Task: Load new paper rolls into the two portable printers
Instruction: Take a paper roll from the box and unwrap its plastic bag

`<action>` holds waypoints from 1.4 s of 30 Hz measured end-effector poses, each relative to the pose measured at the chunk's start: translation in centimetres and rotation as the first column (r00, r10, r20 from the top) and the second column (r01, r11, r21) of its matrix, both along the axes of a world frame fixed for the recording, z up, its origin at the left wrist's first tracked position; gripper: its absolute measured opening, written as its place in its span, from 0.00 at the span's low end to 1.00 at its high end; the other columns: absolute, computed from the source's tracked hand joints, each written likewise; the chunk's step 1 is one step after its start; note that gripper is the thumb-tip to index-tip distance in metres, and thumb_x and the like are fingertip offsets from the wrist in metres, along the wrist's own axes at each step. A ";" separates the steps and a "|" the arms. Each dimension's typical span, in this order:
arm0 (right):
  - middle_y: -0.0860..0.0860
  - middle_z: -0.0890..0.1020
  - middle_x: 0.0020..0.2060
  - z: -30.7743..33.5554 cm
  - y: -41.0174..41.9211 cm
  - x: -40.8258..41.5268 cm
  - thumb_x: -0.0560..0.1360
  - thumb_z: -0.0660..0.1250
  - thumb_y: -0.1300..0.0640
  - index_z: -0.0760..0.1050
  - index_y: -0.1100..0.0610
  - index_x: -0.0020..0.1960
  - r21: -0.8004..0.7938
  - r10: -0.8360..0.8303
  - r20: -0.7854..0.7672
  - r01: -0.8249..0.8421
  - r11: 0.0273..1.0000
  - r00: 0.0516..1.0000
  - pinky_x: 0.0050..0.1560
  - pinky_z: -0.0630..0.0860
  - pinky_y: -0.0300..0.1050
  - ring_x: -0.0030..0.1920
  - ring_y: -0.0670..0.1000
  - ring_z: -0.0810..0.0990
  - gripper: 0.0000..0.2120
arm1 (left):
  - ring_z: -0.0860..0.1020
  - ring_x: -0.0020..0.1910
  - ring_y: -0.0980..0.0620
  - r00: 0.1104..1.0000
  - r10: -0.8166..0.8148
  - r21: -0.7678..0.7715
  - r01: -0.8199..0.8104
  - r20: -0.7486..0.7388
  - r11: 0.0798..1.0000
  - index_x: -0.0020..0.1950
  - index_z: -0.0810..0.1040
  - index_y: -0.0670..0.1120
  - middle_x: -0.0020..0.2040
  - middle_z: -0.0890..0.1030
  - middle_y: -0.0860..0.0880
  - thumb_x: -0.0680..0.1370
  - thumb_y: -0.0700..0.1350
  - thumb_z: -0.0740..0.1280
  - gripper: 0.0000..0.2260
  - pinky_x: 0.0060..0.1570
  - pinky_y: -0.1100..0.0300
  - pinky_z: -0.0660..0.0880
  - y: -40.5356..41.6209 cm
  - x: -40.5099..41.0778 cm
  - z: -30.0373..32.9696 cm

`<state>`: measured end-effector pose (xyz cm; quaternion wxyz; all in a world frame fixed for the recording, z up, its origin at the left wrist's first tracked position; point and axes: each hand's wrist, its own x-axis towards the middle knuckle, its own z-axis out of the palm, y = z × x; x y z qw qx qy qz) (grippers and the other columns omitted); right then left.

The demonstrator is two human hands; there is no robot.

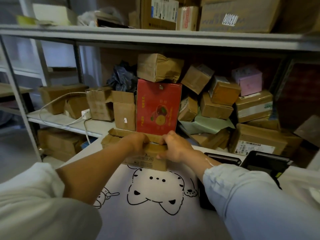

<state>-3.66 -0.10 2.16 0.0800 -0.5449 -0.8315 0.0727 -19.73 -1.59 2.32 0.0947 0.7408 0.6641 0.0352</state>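
Paper rolls, unseen, presumably sit in the small brown cardboard box point(147, 156) on our white counter point(173, 222), left hand point(136, 142) and right hand point(174, 148) gripping its stiff, light flaps beside two black printers point(223, 160).

I am in a stockroom or parcel storage room. Grey metal shelving point(155, 38) in front of me holds piles of taped cardboard parcels point(216, 108), several with barcode shipping labels point(254, 147), plus a red fruit carton point(158, 107) and larger cartons point(239, 14) on the upper shelf.
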 end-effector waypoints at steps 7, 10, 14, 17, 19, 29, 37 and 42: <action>0.49 0.72 0.57 2.0 -4.1 2.1 0.63 0.77 0.42 0.74 0.50 0.53 -0.147 0.086 0.017 -0.082 0.986 0.996 0.55 0.75 0.49 0.55 0.51 0.74 0.24 | 0.74 0.57 0.49 0.991 -0.130 -0.067 0.129 -0.013 0.989 0.61 0.75 0.52 0.56 0.76 0.51 0.71 0.50 0.73 0.20 0.58 0.56 0.72 -4.1 -0.2 1.6; 0.48 0.77 0.52 2.7 -5.8 2.6 0.63 0.78 0.44 0.74 0.51 0.51 -0.174 0.108 0.013 -0.104 0.979 0.994 0.50 0.75 0.47 0.51 0.50 0.76 0.22 | 0.67 0.60 0.48 0.983 -0.147 0.033 0.152 -0.112 0.988 0.61 0.75 0.56 0.56 0.69 0.49 0.69 0.57 0.73 0.22 0.60 0.54 0.69 -5.7 -0.4 1.9; 0.49 0.78 0.52 3.6 -7.7 3.2 0.64 0.78 0.45 0.75 0.50 0.50 -0.242 0.163 0.062 -0.144 0.960 0.985 0.52 0.76 0.47 0.52 0.50 0.76 0.21 | 0.67 0.65 0.48 0.982 -0.188 -0.059 0.186 -0.033 0.981 0.59 0.75 0.55 0.63 0.68 0.50 0.70 0.57 0.72 0.19 0.64 0.51 0.69 -8.1 -0.6 2.0; 0.47 0.79 0.50 3.5 -8.7 3.5 0.66 0.75 0.41 0.78 0.49 0.50 -0.254 0.193 0.079 -0.167 0.953 0.978 0.51 0.76 0.47 0.51 0.49 0.77 0.18 | 0.73 0.59 0.48 0.973 -0.230 -0.108 0.226 -0.032 0.968 0.58 0.74 0.52 0.59 0.73 0.50 0.70 0.54 0.73 0.19 0.61 0.53 0.72 -9.6 -0.4 2.0; 0.45 0.80 0.47 3.5 -9.0 3.5 0.69 0.70 0.37 0.80 0.47 0.47 -0.199 0.181 0.057 -0.167 0.966 0.982 0.52 0.77 0.49 0.49 0.47 0.77 0.15 | 0.72 0.59 0.49 0.968 -0.234 -0.057 0.229 -0.094 0.972 0.57 0.72 0.52 0.59 0.71 0.50 0.69 0.55 0.73 0.20 0.58 0.54 0.72 -10.1 -0.4 2.2; 0.51 0.81 0.53 2.4 -8.3 2.1 0.75 0.64 0.41 0.81 0.49 0.55 0.075 0.016 -0.089 -0.009 0.997 0.996 0.52 0.76 0.49 0.54 0.53 0.78 0.15 | 0.74 0.54 0.48 0.937 -0.251 0.115 0.285 -0.244 0.952 0.65 0.68 0.50 0.57 0.71 0.48 0.75 0.50 0.67 0.19 0.50 0.55 0.75 -11.6 0.7 2.5; 0.45 0.79 0.52 1.3 -8.0 1.3 0.70 0.72 0.44 0.80 0.47 0.56 -0.021 0.175 -0.047 -0.176 0.984 0.984 0.53 0.75 0.47 0.53 0.47 0.75 0.16 | 0.74 0.46 0.49 0.933 -0.309 -0.058 0.303 -0.183 0.951 0.44 0.69 0.51 0.45 0.75 0.50 0.76 0.49 0.64 0.05 0.48 0.55 0.74 -11.2 -0.8 1.4; 0.47 0.80 0.59 1.0 -7.0 0.3 0.70 0.68 0.37 0.78 0.48 0.62 -0.255 0.234 -0.061 -0.242 0.936 0.970 0.61 0.74 0.50 0.58 0.49 0.77 0.25 | 0.76 0.52 0.53 0.969 -0.237 -0.179 0.245 0.062 0.953 0.55 0.75 0.53 0.53 0.78 0.52 0.70 0.74 0.52 0.30 0.57 0.55 0.73 -11.9 -2.5 2.0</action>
